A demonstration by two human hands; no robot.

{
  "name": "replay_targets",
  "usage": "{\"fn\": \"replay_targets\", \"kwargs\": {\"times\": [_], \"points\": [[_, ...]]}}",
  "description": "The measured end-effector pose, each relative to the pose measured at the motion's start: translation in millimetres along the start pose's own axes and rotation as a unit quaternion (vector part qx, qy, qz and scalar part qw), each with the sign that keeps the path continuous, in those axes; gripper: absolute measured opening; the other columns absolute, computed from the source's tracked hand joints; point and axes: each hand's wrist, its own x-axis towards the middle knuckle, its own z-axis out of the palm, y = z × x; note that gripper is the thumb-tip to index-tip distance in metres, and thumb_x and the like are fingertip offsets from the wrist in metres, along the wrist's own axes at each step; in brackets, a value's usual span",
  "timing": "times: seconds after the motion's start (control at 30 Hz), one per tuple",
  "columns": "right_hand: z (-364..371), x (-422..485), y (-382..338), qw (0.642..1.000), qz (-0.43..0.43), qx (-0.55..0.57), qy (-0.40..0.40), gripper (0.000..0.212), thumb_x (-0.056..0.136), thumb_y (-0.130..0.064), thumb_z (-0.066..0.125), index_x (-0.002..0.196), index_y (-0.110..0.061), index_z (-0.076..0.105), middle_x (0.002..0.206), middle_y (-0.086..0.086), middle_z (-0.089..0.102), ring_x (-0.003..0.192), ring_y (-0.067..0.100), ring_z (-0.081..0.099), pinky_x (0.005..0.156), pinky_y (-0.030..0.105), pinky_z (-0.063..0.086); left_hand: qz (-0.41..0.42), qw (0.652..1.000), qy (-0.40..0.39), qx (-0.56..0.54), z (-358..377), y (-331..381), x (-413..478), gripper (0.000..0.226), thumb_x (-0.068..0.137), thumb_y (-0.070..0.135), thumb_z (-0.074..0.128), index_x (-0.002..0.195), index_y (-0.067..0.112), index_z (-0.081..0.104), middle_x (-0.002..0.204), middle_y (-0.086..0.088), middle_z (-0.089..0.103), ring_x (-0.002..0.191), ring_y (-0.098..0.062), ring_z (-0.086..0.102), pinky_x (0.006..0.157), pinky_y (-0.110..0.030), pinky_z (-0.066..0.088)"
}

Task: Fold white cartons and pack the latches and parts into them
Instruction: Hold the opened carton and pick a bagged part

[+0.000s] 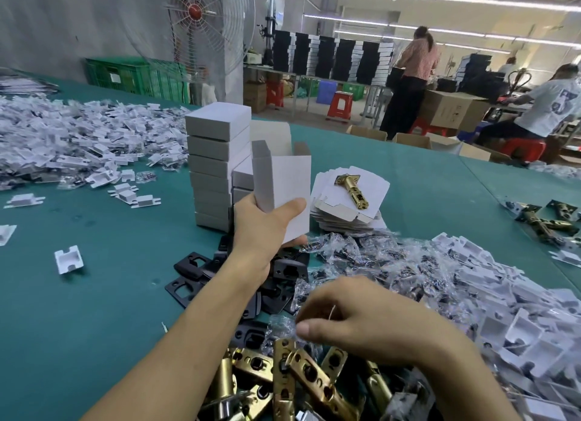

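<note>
Carton (283, 185) upright in left hand (264, 229) — right hand (361, 323) grip blurred.

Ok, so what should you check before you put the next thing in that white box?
1. Carton held firmly: ok, the left hand grips its lower part and it stands upright.
2. Top open: ok, the flaps stand up and the mouth is clear.
3. What is already inside: cannot tell, the inside is hidden.
4. Bottom closed: cannot tell, the left hand covers it.
5. Part picked up: cannot tell, the right hand curls over the clear bags, but a grip is not plain.
6. Latches near: ok, the brass latches lie just below the right hand.
</note>
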Motion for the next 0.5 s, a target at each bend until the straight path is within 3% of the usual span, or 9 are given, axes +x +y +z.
{"fn": "replay_targets", "kwargs": {"times": [0.1, 0.23, 0.5], "points": [[-0.7, -3.6, -3.3, 0.999, 0.0, 0.018, -0.044, 0.055, 0.077, -0.069, 0.068, 0.117, -0.031, 0.066, 0.103, -0.01, 0.072, 0.089, -0.001, 0.067, 0.086, 0.03, 0.057, 0.019, 1.0, 0.009, 0.004, -1.7, 4.6, 0.1, 0.026, 0.077, 0.005, 0.083, 0.097, 0.015, 0.069, 0.094, -0.003, 0.074, 0.075, -0.025, 0.072, 0.054, -0.037, 0.06], [0.3, -3.9, -8.2, 0.997, 0.008, 0.01, -0.081, 0.062, 0.067, -0.06, 0.082, 0.118, -0.034, 0.061, 0.103, -0.008, 0.07, 0.09, 0.0, 0.065, 0.087, 0.03, 0.057, 0.026, 1.0, 0.012, 0.012, -0.5, 5.6, -1.5, 0.028, 0.078, 0.006, 0.082, 0.102, 0.014, 0.07, 0.097, -0.003, 0.074, 0.084, -0.028, 0.071, 0.055, -0.037, 0.06], [5.4, -4.5, -13.2, 0.998, 0.044, -0.04, -0.025, 0.054, 0.064, -0.05, 0.085, 0.111, -0.031, 0.065, 0.089, -0.012, 0.061, 0.078, -0.003, 0.056, 0.075, 0.029, 0.056, 0.025, 0.999, 0.012, 0.019, 0.4, 0.6, -1.4, 0.029, 0.077, 0.008, 0.084, 0.097, 0.021, 0.068, 0.092, 0.003, 0.073, 0.086, -0.026, 0.071, 0.055, -0.035, 0.06]]}}
